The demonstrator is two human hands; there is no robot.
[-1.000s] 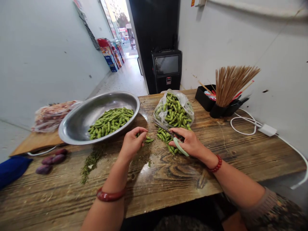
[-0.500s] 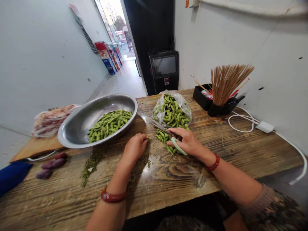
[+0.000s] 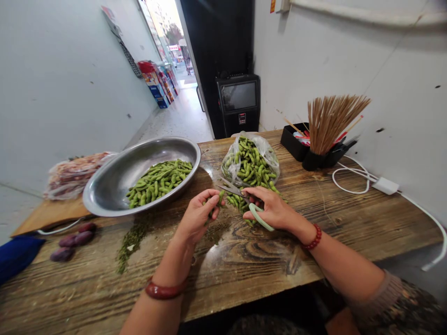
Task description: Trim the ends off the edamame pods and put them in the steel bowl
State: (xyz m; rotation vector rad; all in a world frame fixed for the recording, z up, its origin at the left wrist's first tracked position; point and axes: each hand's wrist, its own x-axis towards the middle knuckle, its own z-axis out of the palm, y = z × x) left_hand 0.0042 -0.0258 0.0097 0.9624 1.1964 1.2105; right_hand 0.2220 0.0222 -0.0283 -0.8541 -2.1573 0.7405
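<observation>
My left hand pinches an edamame pod between thumb and fingers, its tip pointing up toward the blades; more green shows under the fingers. In my right hand are scissors with pale green handles, their blades parted close to the pod. Behind both hands a clear plastic bag lies with its mouth toward me, and edamame pods spill from it onto the wooden table. To the left, a tilted steel basin holds a heap of pods.
Green trimmings lie below the basin, beside several purple-red bulbs. At far left are a bag of meat on a board and a blue cloth. Skewers in a black holder and a white cable occupy the right.
My left hand has lifted slightly and turned, bringing a pod up beside the scissor tips. The scissors have shifted a little, and their blades now look wider apart.
</observation>
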